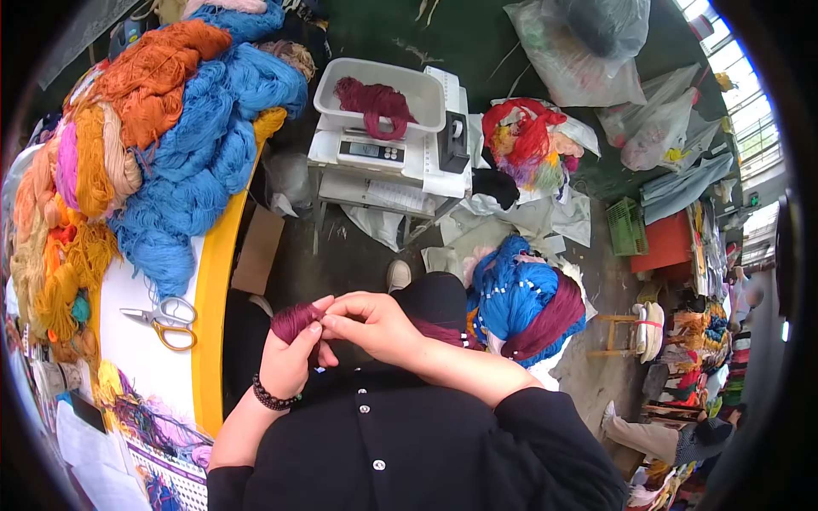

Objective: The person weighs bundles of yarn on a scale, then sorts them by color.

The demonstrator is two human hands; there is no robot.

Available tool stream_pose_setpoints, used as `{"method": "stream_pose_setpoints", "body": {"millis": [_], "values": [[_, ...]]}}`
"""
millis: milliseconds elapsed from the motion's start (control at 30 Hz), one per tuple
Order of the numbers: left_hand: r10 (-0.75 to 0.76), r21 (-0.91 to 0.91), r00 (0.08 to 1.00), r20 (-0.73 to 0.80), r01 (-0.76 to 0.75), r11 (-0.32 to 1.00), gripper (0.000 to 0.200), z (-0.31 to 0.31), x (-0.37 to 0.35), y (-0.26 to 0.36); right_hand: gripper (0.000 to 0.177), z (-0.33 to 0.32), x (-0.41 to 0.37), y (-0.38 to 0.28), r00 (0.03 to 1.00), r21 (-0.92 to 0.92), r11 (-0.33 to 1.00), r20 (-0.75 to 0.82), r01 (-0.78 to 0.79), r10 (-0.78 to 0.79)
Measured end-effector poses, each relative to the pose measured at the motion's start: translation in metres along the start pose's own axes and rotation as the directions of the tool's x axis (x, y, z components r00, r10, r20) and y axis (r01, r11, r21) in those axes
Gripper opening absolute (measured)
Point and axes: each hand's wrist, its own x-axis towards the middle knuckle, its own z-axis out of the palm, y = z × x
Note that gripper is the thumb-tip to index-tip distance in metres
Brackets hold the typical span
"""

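A small wound bundle of maroon yarn is gripped in my left hand, fingers wrapped round its lower side. Pinched fingers of my right hand meet the yarn at the bundle's right edge; any single strand between them is too fine to make out. More maroon yarn shows below my right wrist. Beside my right leg lies a heap of blue yarn with a maroon hank across it. Scissors with one gold handle lie on the white table to my left.
Blue hanks and orange hanks pile up on the yellow-edged table. Ahead, a digital scale carries a white tub of maroon yarn, beside a small black device. Plastic bags lie farther back; another person is at right.
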Motion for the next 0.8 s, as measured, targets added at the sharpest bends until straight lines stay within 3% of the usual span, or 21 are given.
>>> {"method": "stream_pose_setpoints", "body": {"millis": [100,200,400,567,733,800], "values": [[0.024,0.001,0.999,-0.035,-0.024,1.000,0.033,0.001,0.000,-0.001,0.015,-0.004,-0.001,-0.006,0.994,0.028,0.997,0.093,-0.068,0.065],[0.009,-0.054,0.999,-0.046,-0.011,0.998,0.035,-0.001,0.001,-0.004,0.017,0.004,-0.001,-0.014,0.998,0.095,0.995,0.058,-0.018,0.013],[0.010,-0.012,1.000,-0.024,-0.011,1.000,0.037,-0.001,0.001,-0.002,0.017,0.006,0.000,-0.021,0.995,0.083,0.993,0.061,-0.085,0.080],[0.000,-0.101,0.997,-0.073,-0.007,0.995,0.036,0.001,0.001,0.001,0.017,0.006,0.002,-0.023,0.989,0.106,0.984,0.057,-0.140,0.135],[-0.004,0.059,1.000,-0.009,0.004,0.998,0.038,-0.003,0.004,-0.004,0.017,0.005,0.005,-0.015,0.987,0.135,0.979,0.064,-0.153,0.146],[-0.028,-0.001,1.000,-0.002,0.028,1.000,0.038,-0.002,0.005,-0.003,0.017,0.001,0.006,-0.011,0.984,0.149,0.973,0.066,-0.173,0.165]]}}
